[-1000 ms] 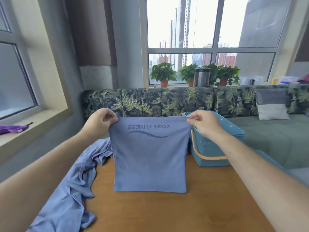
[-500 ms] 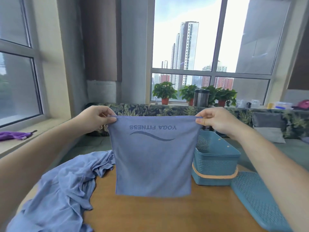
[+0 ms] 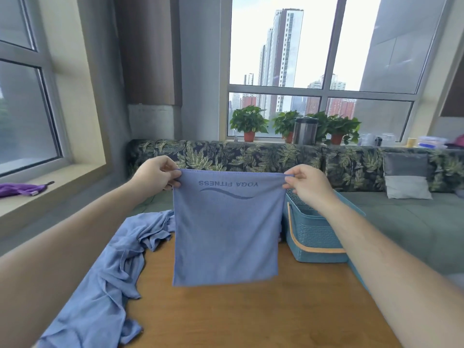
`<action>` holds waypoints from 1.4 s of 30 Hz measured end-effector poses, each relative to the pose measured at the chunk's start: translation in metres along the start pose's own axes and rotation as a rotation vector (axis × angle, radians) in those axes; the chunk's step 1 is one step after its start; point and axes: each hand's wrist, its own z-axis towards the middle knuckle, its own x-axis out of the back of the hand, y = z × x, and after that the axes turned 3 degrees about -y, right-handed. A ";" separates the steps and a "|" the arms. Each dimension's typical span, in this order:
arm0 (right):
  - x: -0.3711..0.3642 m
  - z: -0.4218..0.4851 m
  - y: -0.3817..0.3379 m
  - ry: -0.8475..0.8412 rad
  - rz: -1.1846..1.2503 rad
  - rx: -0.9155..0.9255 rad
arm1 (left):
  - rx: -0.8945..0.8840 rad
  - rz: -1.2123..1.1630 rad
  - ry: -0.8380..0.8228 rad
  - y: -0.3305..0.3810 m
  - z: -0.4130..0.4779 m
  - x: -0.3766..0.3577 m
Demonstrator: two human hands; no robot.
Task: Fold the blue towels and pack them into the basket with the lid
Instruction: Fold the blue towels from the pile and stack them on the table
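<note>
A blue towel (image 3: pixel 226 237) printed with upside-down "YOGA FITNESS" hangs doubled over in the air above the wooden table (image 3: pixel 251 317). My left hand (image 3: pixel 155 175) pinches its top left corner and my right hand (image 3: pixel 307 184) pinches its top right corner. Its lower edge hangs just above the tabletop. A rumpled heap of blue towels (image 3: pixel 105 277) lies on the table's left side. The open teal basket (image 3: pixel 316 237) with a tan band stands at the right, partly behind my right forearm. A sliver of its teal lid (image 3: pixel 356 272) shows under that forearm.
A leaf-patterned sofa (image 3: pixel 238 156) with a grey cushion (image 3: pixel 406 179) runs behind the table. Potted plants (image 3: pixel 248 121) and a steel canister (image 3: pixel 305 130) stand on the window sill. A purple cloth (image 3: pixel 17 189) lies on the left sill.
My hands have lifted the folded towel higher, so its lower edge left the table. The view has tilted up, showing more window.
</note>
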 end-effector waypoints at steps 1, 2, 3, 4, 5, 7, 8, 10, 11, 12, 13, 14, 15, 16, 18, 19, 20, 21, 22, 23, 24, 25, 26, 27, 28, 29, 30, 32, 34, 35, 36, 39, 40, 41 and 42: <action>-0.001 0.000 -0.001 0.029 0.019 0.025 | -0.017 -0.006 0.019 0.000 0.000 0.000; 0.000 -0.002 -0.002 0.046 0.021 0.049 | -0.030 -0.007 0.035 0.000 -0.003 0.000; -0.001 -0.005 -0.003 0.056 0.013 0.073 | -0.042 0.007 0.049 0.000 -0.006 0.000; 0.000 -0.010 -0.002 0.058 0.001 0.090 | -0.051 0.033 0.055 -0.002 -0.011 0.000; -0.001 -0.015 0.000 0.051 -0.007 0.102 | -0.051 0.064 0.055 -0.007 -0.016 0.001; -0.004 -0.031 0.010 0.000 -0.008 0.104 | -0.029 0.071 0.018 -0.019 -0.033 0.001; -0.007 -0.042 0.019 -0.038 -0.011 0.095 | -0.029 0.058 -0.017 -0.027 -0.044 -0.002; -0.016 -0.066 0.044 -0.104 -0.017 0.065 | -0.014 0.046 -0.088 -0.046 -0.068 -0.011; -0.022 -0.080 0.058 -0.134 -0.013 0.048 | -0.003 0.050 -0.122 -0.058 -0.080 -0.017; -0.029 -0.093 0.074 -0.173 -0.004 0.023 | 0.016 0.060 -0.159 -0.073 -0.092 -0.022; -0.037 -0.106 0.090 -0.220 0.016 -0.011 | 0.048 0.049 -0.200 -0.087 -0.103 -0.029; -0.044 -0.120 0.105 -0.271 0.034 -0.051 | 0.081 0.031 -0.252 -0.103 -0.114 -0.035; -0.050 -0.132 0.119 -0.319 0.047 -0.090 | 0.124 0.009 -0.299 -0.118 -0.125 -0.042; -0.054 -0.144 0.132 -0.357 0.052 -0.124 | 0.161 -0.013 -0.349 -0.128 -0.137 -0.048; -0.060 -0.164 0.148 -0.408 0.055 -0.184 | 0.212 -0.022 -0.417 -0.145 -0.156 -0.060; -0.062 -0.171 0.154 -0.428 0.059 -0.210 | 0.219 -0.028 -0.441 -0.151 -0.162 -0.064; -0.063 -0.177 0.157 -0.449 0.066 -0.233 | 0.235 -0.018 -0.469 -0.151 -0.168 -0.067; -0.062 -0.180 0.159 -0.469 0.079 -0.255 | 0.249 -0.026 -0.491 -0.153 -0.169 -0.068; -0.060 -0.181 0.158 -0.491 0.100 -0.273 | 0.264 -0.027 -0.508 -0.153 -0.170 -0.067; -0.058 -0.180 0.158 -0.510 0.126 -0.288 | 0.284 -0.039 -0.515 -0.151 -0.170 -0.067; -0.055 -0.178 0.157 -0.526 0.137 -0.293 | 0.299 -0.043 -0.520 -0.148 -0.168 -0.065; -0.053 -0.175 0.156 -0.535 0.134 -0.291 | 0.306 -0.056 -0.522 -0.145 -0.167 -0.064; -0.051 -0.171 0.155 -0.536 0.123 -0.288 | 0.297 -0.064 -0.521 -0.140 -0.166 -0.064; -0.050 -0.167 0.154 -0.526 0.123 -0.290 | 0.296 -0.081 -0.497 -0.137 -0.164 -0.064; -0.051 -0.162 0.153 -0.504 0.134 -0.297 | 0.291 -0.082 -0.470 -0.136 -0.160 -0.065; -0.052 -0.156 0.152 -0.474 0.148 -0.306 | 0.296 -0.078 -0.433 -0.134 -0.155 -0.067; -0.054 -0.149 0.151 -0.441 0.145 -0.308 | 0.290 -0.067 -0.402 -0.136 -0.147 -0.070; -0.061 -0.135 0.153 -0.373 0.083 -0.304 | 0.273 -0.026 -0.344 -0.139 -0.131 -0.080; -0.072 -0.118 0.160 -0.307 0.011 -0.313 | 0.273 0.027 -0.294 -0.147 -0.113 -0.093; -0.078 -0.110 0.164 -0.279 -0.019 -0.317 | 0.287 0.048 -0.269 -0.151 -0.104 -0.101; -0.086 -0.101 0.168 -0.253 -0.045 -0.315 | 0.297 0.067 -0.242 -0.156 -0.096 -0.110; -0.107 -0.080 0.184 -0.214 -0.125 -0.323 | 0.312 0.125 -0.175 -0.169 -0.072 -0.133; -0.113 -0.074 0.188 -0.214 -0.172 -0.326 | 0.316 0.140 -0.161 -0.174 -0.064 -0.140; -0.118 -0.069 0.192 -0.213 -0.216 -0.325 | 0.324 0.158 -0.157 -0.180 -0.058 -0.145; -0.124 -0.067 0.196 -0.212 -0.253 -0.328 | 0.335 0.172 -0.159 -0.186 -0.052 -0.150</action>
